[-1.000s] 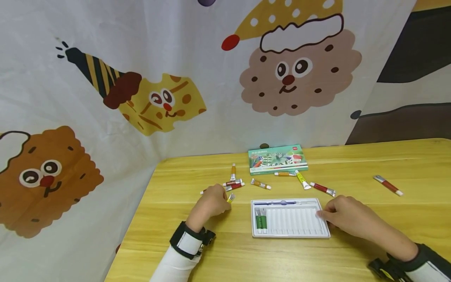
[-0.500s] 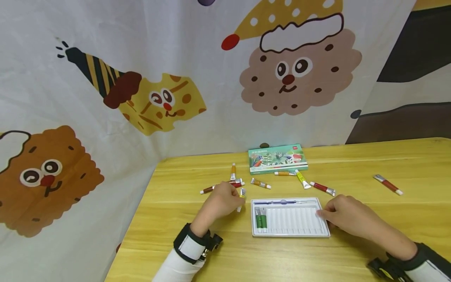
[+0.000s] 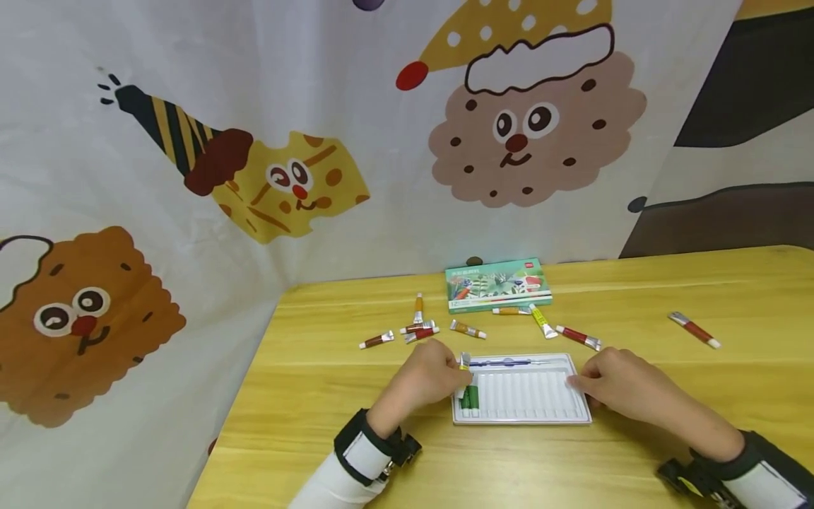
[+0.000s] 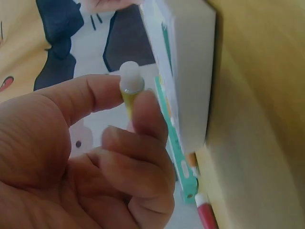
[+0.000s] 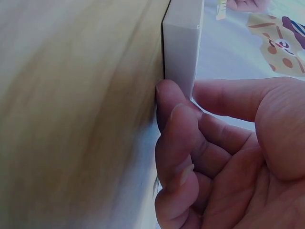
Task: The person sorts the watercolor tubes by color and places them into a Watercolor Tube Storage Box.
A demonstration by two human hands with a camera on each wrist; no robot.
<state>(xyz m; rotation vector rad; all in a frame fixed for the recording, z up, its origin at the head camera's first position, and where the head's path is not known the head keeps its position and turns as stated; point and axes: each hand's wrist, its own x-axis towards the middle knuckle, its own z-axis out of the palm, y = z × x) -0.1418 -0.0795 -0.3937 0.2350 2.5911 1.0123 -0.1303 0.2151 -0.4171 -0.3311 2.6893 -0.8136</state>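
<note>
Yellow and silver, the small tube [image 3: 465,361] is pinched between the thumb and index finger of my left hand [image 3: 427,375], the gap closed down to its thickness and my other fingers curled in; it is held at the left end of the white tray [image 3: 523,396], by the two green tubes [image 3: 473,399] lying there. My right hand [image 3: 620,385] grips the tray's right edge, thumb at the upper rim and a fingertip low on the side wall. To seat the tube neatly, I judge it best to keep the white cap toward me, as on the green pair, line it up with the first bare groove to their right, and lower it level, letting go only once it lies flat; light steadying at the rim should stop the tray sliding. My left fingertips and the tube partly cover the green pair and the end of the brush [image 3: 502,363], so I cannot tell what it touches. From my left wrist, the index finger hides the tube's body and the tray shows only edge-on. The tube's label is too small to read.
</note>
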